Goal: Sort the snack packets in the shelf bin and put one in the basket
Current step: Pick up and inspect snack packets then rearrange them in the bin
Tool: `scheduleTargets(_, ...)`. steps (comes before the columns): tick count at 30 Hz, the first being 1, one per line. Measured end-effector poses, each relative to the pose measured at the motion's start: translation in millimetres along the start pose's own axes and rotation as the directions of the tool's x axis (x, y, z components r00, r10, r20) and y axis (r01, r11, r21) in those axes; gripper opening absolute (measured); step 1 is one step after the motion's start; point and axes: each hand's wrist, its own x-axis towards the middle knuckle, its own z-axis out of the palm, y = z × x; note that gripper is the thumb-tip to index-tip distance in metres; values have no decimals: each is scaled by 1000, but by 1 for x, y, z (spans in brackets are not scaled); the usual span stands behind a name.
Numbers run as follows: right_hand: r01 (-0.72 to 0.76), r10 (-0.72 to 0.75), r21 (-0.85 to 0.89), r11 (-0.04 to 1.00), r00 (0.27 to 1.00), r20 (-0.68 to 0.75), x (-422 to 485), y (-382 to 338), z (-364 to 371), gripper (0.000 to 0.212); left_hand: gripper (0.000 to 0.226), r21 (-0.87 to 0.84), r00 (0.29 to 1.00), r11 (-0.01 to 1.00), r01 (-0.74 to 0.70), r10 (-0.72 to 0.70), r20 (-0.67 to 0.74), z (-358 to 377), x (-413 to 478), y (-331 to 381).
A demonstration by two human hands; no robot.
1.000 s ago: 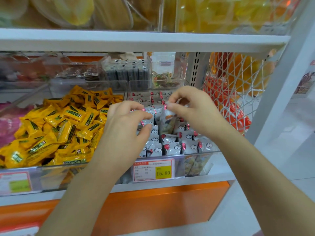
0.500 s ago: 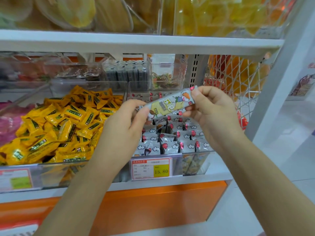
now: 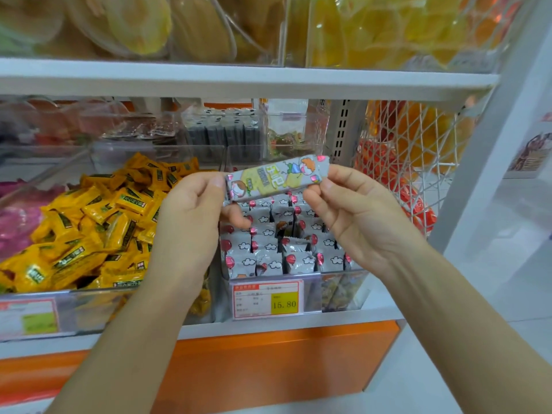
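A long grey snack packet (image 3: 276, 178) with a cartoon print and a yellow patch is held flat in the air above the clear shelf bin (image 3: 340, 291). My left hand (image 3: 191, 222) pinches its left end and my right hand (image 3: 355, 213) pinches its right end. Below it the bin holds several grey packets (image 3: 268, 249) with red balloons and clouds, standing in rows. No basket is in view.
A clear bin of yellow packets (image 3: 89, 222) sits to the left. A price tag reading 15.80 (image 3: 267, 300) is on the bin front. A white shelf board (image 3: 239, 79) runs overhead. A white net bag of orange goods (image 3: 400, 162) hangs at right.
Both hands drew one packet up out of the bin, turned it flat with its printed face up, and now hold it by both ends slightly higher.
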Motion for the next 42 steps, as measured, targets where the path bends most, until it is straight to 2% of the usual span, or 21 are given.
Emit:
scheduleTargets(5,48,-52,-58,997,997,-57,2,2,-3,16,20,36,989,999,8,-13,149,-6,2,2)
scheduleTargets(9,53,-63,-121,991,995,-83,2,0,-4,4,27,84,985,996,-26,11,172,-9,0,5)
scheduleTargets(12,84,-114,-327,941,991,-75,1,-3,-6,19,30,134,982,988,-79,54,183,-9,-1,7)
scheduleTargets(14,115,-155,-401,909,986,-68,1,-5,-6,18,32,140,974,983,-115,84,210,-8,-2,8)
scheduleTargets(17,145,-172,-367,919,984,-42,1,-7,-9,8,39,160,960,977,-139,93,264,-6,-4,9)
scheduleTargets(18,150,-176,-385,911,984,-34,1,-7,-11,13,41,169,960,977,-133,84,268,-5,-4,9)
scheduleTargets(22,178,-180,-563,807,982,54,-1,-5,-10,30,38,162,976,982,-100,65,209,-3,-5,9)
scheduleTargets(25,191,-196,-643,742,978,64,-3,-1,-8,23,19,174,983,976,-131,105,149,-1,-6,9)
scheduleTargets(27,218,-233,-670,710,970,68,-4,0,-5,13,17,196,986,971,-140,118,121,-1,-5,8)
scheduleTargets(29,228,-252,-656,720,966,59,-5,1,-2,9,23,216,988,968,-127,103,116,-3,-5,8)
scheduleTargets(31,231,-269,-656,719,962,45,-5,3,-1,9,25,239,987,963,-127,99,127,-5,-5,9)
scheduleTargets(36,240,-378,-753,612,926,-13,-4,5,-1,18,22,293,975,942,-165,112,190,-2,-8,12)
scheduleTargets(39,272,-467,-818,507,884,5,-5,9,2,19,12,260,983,959,-115,73,168,1,-10,10)
scheduleTargets(41,293,-496,-833,469,868,26,-7,11,5,19,3,234,988,968,-95,64,140,3,-11,11)
scheduleTargets(42,299,-498,-835,462,866,35,-7,12,6,18,6,226,991,970,-90,64,121,4,-11,12)
